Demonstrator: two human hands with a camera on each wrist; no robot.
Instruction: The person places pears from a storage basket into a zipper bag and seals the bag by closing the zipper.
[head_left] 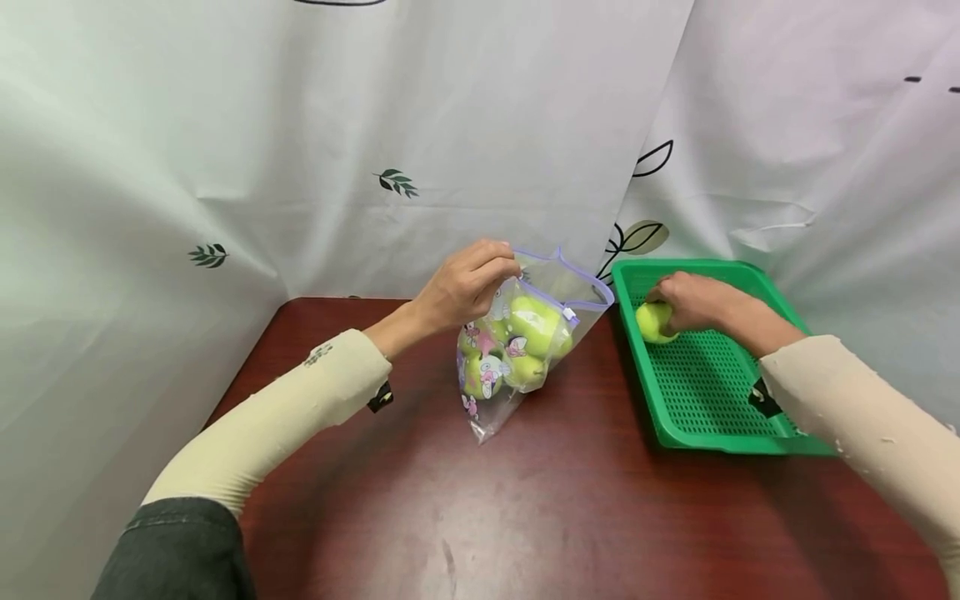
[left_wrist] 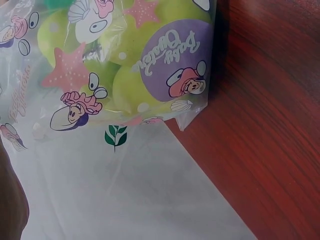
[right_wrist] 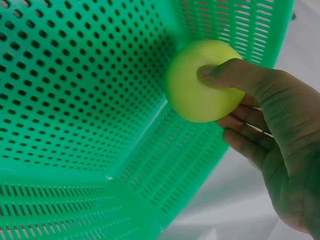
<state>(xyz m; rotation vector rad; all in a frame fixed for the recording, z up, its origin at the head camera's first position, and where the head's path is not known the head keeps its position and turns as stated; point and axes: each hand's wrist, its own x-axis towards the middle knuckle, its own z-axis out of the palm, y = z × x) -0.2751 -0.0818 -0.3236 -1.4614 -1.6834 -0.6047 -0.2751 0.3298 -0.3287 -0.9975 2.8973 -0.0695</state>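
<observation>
My left hand (head_left: 471,280) pinches the rim of a clear plastic zip bag (head_left: 489,420) with a purple edge and a slider (head_left: 572,317). Several green apples (head_left: 534,318) fill its lower part, and its mouth gapes toward the right. Cartoon prints cover the bag wall (left_wrist: 172,65) in the left wrist view, where only an edge of the left hand shows. Over at the right, my right hand (head_left: 696,302) grips one green apple (head_left: 653,322) inside a green plastic basket (head_left: 651,392). The right wrist view shows the thumb across this apple (right_wrist: 192,97), with fingers behind it.
The basket stands on a dark red wooden table (head_left: 525,517), with its perforated floor (right_wrist: 75,90) showing. A white curtain (head_left: 300,150) with leaf prints hangs behind the table and along its left side.
</observation>
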